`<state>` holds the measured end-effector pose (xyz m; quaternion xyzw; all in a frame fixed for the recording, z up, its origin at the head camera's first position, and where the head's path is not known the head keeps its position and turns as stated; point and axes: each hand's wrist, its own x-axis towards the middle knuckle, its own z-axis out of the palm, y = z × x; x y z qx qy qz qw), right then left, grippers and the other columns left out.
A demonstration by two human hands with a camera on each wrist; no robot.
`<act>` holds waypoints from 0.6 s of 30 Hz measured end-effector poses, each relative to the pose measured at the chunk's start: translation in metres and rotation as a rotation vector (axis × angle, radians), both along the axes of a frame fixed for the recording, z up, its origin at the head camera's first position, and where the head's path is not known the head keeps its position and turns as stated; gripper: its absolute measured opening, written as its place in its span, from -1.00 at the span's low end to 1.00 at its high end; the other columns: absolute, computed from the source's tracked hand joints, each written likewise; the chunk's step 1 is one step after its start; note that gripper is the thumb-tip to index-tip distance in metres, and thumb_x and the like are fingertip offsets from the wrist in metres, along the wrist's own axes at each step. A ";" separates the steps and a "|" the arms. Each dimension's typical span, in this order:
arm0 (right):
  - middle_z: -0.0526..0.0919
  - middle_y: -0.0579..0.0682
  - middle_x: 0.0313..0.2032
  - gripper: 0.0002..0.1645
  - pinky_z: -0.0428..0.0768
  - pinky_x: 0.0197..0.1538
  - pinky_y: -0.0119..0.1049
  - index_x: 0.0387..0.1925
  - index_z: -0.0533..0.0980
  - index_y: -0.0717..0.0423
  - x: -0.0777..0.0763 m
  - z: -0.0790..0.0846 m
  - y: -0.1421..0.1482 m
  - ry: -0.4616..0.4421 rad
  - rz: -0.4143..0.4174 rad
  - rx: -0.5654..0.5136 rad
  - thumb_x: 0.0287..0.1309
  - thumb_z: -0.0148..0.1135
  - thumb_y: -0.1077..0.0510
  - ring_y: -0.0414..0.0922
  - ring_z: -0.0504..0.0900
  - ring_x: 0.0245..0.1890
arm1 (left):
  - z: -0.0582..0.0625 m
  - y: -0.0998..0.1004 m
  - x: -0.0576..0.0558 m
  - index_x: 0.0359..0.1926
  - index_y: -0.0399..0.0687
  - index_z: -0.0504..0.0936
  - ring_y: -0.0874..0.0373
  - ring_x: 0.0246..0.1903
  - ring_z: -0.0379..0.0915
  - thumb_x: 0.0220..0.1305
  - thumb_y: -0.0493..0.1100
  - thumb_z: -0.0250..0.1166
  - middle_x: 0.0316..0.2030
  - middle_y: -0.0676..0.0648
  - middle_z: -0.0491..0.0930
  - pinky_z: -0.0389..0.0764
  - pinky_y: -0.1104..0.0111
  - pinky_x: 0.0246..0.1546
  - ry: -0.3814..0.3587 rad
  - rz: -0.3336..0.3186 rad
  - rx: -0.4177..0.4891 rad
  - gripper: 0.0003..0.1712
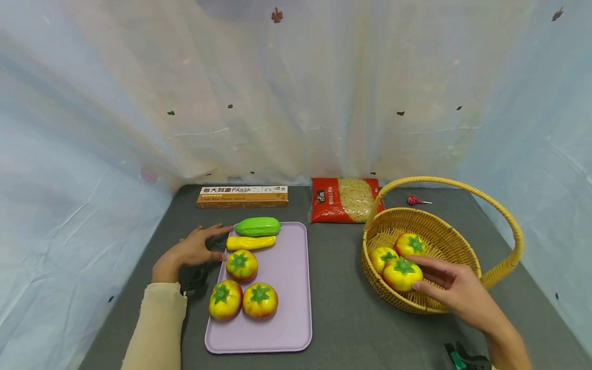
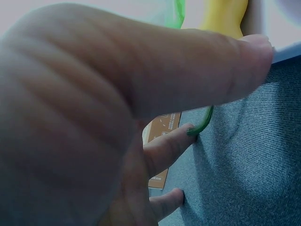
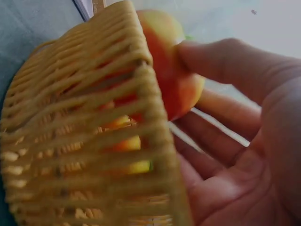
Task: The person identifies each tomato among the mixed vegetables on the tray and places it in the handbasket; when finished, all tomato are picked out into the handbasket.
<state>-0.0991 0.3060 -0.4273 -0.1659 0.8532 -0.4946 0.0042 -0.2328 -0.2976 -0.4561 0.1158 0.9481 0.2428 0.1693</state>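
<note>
My right hand (image 1: 458, 288) grips a yellow-red toy tomato (image 1: 401, 275) with a green star-shaped leaf, at the near left rim of a wicker basket (image 1: 448, 246). Thumb and fingers hold it from opposite sides, as the right wrist view shows. Two more toy tomatoes (image 1: 410, 244) lie behind it inside the basket. At the left edge of a lilac tray (image 1: 289, 329), my left hand (image 1: 196, 249) has its fingers spread, holding nothing. Close to it on the tray are a yellow chili pepper (image 1: 250, 243), a smooth green vegetable (image 1: 257, 226) and a toy tomato (image 1: 242, 265).
Two further toy tomatoes (image 1: 260, 300) sit side by side on the tray's near left. Behind it lie a pasta box (image 1: 242, 197) and a red pasta bag (image 1: 344, 200). A small red object (image 1: 413, 200) is beyond the basket, whose tall handle (image 1: 499, 205) arches up.
</note>
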 end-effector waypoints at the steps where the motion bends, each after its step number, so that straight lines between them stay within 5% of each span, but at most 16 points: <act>1: 0.76 -0.12 0.28 -0.48 0.79 0.02 -0.45 0.38 0.63 0.18 -0.003 0.000 -0.002 0.002 -0.001 0.025 0.43 0.43 0.30 -0.41 0.76 0.14 | 0.000 0.000 0.000 0.69 0.15 0.34 -0.73 0.62 -0.28 0.34 0.10 0.54 0.70 -0.40 0.09 -0.21 -0.82 0.30 0.001 0.000 0.000 -0.02; 6: 0.79 0.18 0.22 -0.49 0.76 0.02 -0.51 0.31 0.70 0.09 -0.023 -0.002 -0.015 0.018 -0.040 0.158 0.37 0.54 0.13 -0.42 0.76 0.10 | 0.000 -0.001 0.000 0.69 0.15 0.34 -0.73 0.62 -0.28 0.35 0.11 0.54 0.70 -0.39 0.09 -0.21 -0.82 0.30 0.001 0.003 0.001 -0.02; 12: 0.85 0.10 0.10 -0.45 0.76 -0.03 -0.42 0.28 0.73 0.02 -0.046 -0.007 -0.028 0.028 -0.090 0.311 0.29 0.61 0.04 -0.08 0.86 0.03 | 0.001 -0.001 0.001 0.69 0.13 0.35 -0.74 0.62 -0.29 0.34 0.10 0.55 0.70 -0.41 0.09 -0.21 -0.82 0.30 0.001 0.004 0.001 -0.02; 18: 0.81 0.13 0.19 -0.35 0.78 0.09 -0.10 0.32 0.71 0.00 -0.047 -0.005 -0.034 0.118 -0.177 0.378 0.23 0.66 -0.02 0.13 0.82 0.11 | 0.002 0.000 0.002 0.69 0.13 0.34 -0.74 0.62 -0.29 0.34 0.09 0.55 0.70 -0.41 0.08 -0.22 -0.82 0.30 -0.002 0.006 -0.002 -0.02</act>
